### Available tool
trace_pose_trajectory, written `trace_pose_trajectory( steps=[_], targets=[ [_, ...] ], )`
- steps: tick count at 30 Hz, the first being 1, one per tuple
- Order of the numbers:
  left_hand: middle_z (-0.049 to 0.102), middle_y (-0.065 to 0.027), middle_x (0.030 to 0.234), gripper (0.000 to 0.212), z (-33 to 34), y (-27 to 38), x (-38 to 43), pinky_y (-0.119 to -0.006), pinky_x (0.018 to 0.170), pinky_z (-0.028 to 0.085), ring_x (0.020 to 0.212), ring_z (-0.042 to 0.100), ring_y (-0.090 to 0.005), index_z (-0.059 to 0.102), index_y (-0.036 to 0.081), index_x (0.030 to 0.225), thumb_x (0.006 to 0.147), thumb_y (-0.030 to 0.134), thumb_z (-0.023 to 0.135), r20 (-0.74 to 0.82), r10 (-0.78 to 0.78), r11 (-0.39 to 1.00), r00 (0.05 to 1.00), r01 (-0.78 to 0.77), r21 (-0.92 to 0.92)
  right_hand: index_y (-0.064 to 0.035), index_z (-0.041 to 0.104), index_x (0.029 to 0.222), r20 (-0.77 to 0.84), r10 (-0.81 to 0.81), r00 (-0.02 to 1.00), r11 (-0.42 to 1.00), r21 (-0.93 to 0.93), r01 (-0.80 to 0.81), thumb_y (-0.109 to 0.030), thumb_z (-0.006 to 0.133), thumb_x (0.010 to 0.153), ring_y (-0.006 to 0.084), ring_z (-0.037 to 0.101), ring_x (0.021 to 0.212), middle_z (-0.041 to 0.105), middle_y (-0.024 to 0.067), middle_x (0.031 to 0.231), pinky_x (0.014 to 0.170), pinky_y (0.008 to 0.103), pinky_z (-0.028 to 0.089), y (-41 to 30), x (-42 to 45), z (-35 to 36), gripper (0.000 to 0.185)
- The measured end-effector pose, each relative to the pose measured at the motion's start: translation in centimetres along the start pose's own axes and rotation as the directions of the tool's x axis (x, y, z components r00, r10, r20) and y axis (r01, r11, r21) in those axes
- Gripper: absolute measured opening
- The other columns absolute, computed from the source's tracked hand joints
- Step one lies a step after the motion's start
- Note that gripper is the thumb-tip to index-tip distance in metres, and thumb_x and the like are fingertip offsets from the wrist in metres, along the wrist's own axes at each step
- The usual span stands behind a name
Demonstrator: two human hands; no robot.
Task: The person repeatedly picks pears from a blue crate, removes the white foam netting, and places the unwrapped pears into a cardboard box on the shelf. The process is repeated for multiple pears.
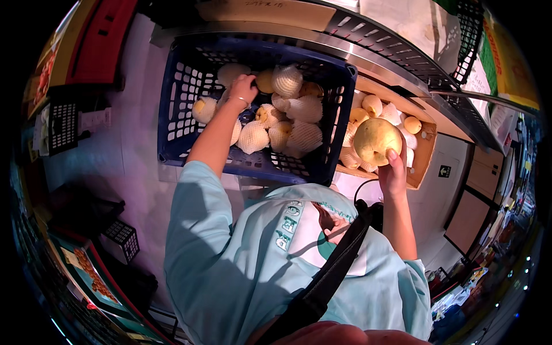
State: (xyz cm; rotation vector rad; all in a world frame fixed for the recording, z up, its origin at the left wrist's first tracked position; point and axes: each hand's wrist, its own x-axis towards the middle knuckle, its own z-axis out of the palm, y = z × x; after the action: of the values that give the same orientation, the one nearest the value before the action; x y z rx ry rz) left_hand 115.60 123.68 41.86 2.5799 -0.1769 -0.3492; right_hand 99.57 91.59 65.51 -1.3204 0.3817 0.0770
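Note:
My right hand holds a large bare yellow pear, thumb against its near side, above the cardboard box on the right. Foam-netted pears and a few with yellow skin showing lie in that box. Inside the blue plastic crate my left hand reaches down among the fruit at the far left. Its fingertips are partly hidden, close to a white foam net and an unwrapped pear. Whether they grip anything cannot be told. Several netted pears fill the crate's middle and right.
A metal shelf edge with a black slotted rail runs behind the crate. A red carton stands at far left. Black baskets sit on the left. A black strap crosses my chest. Pale floor shows beside the crate.

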Motion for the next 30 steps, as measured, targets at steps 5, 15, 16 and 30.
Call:
trace_pose_trajectory(
  steps=[5,15,16,30],
  targets=[
    [0.039,-0.0240,0.121,0.092,3.1,8.3,4.1,-0.039,0.096,0.026,0.115,0.034,-0.0351,0.046,-0.002,0.113,0.053,0.066,0.058,0.370,-0.298,0.945,0.880,0.326,-0.014,0.0006,0.027,0.122,-0.062,-0.028,0.998,1.000,-0.005,0.027,-0.029,0.064,0.063,0.0226,0.039,0.108,0.039,0.0122,0.114,0.092,0.0325,0.031,0.3,-1.7,-1.2,0.076],
    [0.052,-0.0223,0.101,0.080,2.4,7.0,1.5,-0.036,0.082,0.041,0.095,0.052,-0.0311,0.038,-0.002,0.112,0.054,0.044,0.070,-0.199,-0.247,0.963,0.948,0.218,-0.156,-0.0022,0.032,0.120,-0.479,-0.183,0.858,0.982,-0.048,0.183,-0.038,0.057,0.070,0.0238,0.041,0.108,0.040,0.0131,0.116,0.090,0.0362,0.036,-1.3,-5.3,-10.4,0.066],
    [0.052,-0.0209,0.102,0.080,1.3,5.1,1.4,-0.035,0.081,0.042,0.094,0.053,-0.0292,0.037,-0.004,0.112,0.055,0.039,0.071,-0.124,-0.284,0.937,0.951,0.249,-0.244,-0.0016,0.033,0.119,-0.508,-0.192,0.840,0.978,-0.031,0.205,-0.037,0.056,0.071,0.0241,0.042,0.107,0.041,0.0135,0.116,0.090,0.0363,0.037,-1.5,-5.6,-11.3,0.064],
    [0.039,-0.0093,0.120,0.065,-5.3,1.6,-3.9,-0.040,0.086,0.037,0.112,0.037,-0.0254,0.036,0.015,0.121,0.064,0.032,0.062,-0.082,-0.100,0.782,0.992,0.129,0.609,-0.0060,0.036,0.117,-0.390,-0.137,0.911,0.984,0.053,0.171,-0.034,0.053,0.073,0.0212,0.044,0.104,0.043,0.0094,0.113,0.086,0.0339,0.038,-0.3,-3.3,-9.8,0.055]
  ],
)
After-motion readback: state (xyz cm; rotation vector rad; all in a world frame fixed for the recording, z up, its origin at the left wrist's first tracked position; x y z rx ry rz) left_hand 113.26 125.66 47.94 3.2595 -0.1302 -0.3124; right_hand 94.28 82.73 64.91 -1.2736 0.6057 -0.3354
